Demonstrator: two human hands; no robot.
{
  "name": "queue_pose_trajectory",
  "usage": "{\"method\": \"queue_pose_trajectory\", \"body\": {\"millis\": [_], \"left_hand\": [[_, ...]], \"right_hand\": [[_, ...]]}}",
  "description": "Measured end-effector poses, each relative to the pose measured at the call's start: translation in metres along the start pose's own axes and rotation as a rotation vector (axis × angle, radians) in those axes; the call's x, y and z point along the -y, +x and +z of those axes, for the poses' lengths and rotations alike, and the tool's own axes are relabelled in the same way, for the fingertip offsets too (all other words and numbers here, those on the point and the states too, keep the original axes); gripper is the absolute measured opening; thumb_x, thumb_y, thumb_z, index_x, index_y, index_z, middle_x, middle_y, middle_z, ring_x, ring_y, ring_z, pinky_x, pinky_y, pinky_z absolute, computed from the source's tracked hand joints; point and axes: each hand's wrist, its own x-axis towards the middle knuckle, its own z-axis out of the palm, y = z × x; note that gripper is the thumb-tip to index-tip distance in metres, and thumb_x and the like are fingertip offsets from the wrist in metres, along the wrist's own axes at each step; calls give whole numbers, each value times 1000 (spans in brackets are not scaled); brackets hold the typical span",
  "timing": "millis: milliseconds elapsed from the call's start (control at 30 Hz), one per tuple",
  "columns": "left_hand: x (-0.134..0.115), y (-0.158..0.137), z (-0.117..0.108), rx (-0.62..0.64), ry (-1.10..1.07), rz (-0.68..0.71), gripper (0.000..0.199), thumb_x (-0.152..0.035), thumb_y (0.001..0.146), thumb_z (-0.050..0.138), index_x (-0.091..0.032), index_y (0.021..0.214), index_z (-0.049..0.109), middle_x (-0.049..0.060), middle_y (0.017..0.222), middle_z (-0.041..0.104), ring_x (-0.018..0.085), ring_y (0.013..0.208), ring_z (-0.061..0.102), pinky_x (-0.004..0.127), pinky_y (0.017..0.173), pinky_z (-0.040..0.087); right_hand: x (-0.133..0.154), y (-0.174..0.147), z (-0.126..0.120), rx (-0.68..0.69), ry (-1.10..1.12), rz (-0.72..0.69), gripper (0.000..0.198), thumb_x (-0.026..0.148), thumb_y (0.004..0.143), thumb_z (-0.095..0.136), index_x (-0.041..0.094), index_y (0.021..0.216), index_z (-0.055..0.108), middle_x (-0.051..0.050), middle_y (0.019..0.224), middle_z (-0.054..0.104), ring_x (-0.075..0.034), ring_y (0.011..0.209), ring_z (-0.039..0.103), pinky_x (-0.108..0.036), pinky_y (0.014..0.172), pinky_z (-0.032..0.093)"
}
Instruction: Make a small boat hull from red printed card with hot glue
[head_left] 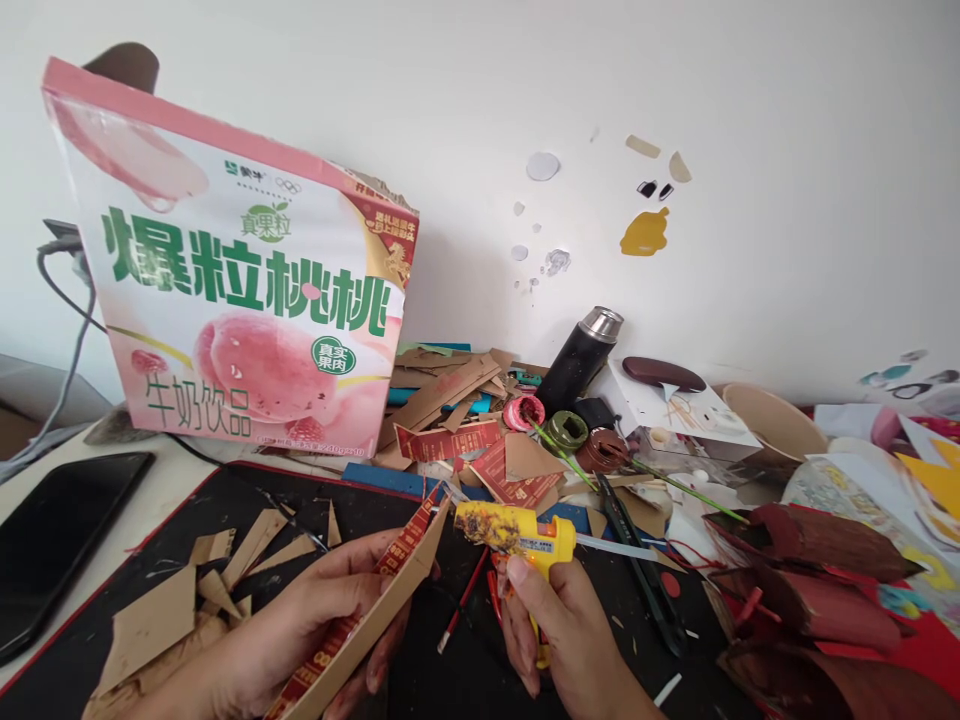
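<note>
My left hand is closed around a long folded strip of cardboard, brown on one face and red with gold print on the other. In my right hand is a yellow hot glue gun, its barrel smeared with dark residue and a clear glue stick jutting from the back. The gun's nozzle points left, close to the strip's upper end; whether they touch I cannot tell. My right fingers wrap the gun's handle.
Cardboard scraps lie at left near a black phone. A large peach-printed box stands behind. Farther right are a black thermos, small paint jars, a dark utility knife and reddish-brown rolled pieces.
</note>
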Motion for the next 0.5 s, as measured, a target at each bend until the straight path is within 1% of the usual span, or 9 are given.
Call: {"method": "queue_pose_trajectory", "body": {"millis": [67, 200, 400, 500], "left_hand": [[1, 1, -1, -3, 2, 4, 23, -22, 84, 67, -16, 106, 69, 2, 55, 69, 13, 34, 53, 18, 31, 46], [3, 1, -1, -16, 0, 8, 30, -25, 82, 69, -17, 110, 70, 2, 54, 68, 13, 33, 51, 18, 29, 44], [1, -1, 5, -44, 12, 5, 25, -23, 80, 69, -17, 104, 71, 3, 53, 68, 13, 33, 52, 18, 29, 44], [1, 0, 4, -35, 8, 9, 25, -24, 82, 68, -17, 106, 71, 3, 53, 68, 12, 33, 51, 18, 29, 44]], "right_hand": [[0, 0, 0, -5, 2, -3, 78, 85, 90, 51, 23, 44, 41, 3, 34, 37, -6, 29, 34, -22, 37, 20], [0, 2, 1, 3, -2, -6, 78, 85, 90, 51, 23, 43, 41, 2, 34, 37, -6, 29, 34, -23, 36, 21], [-3, 2, 1, -11, 23, -8, 78, 84, 90, 52, 23, 44, 41, 4, 34, 36, -6, 28, 34, -22, 36, 21], [-3, 2, 1, -6, 19, -6, 78, 84, 90, 52, 23, 43, 41, 3, 34, 37, -6, 28, 34, -22, 35, 21]]}}
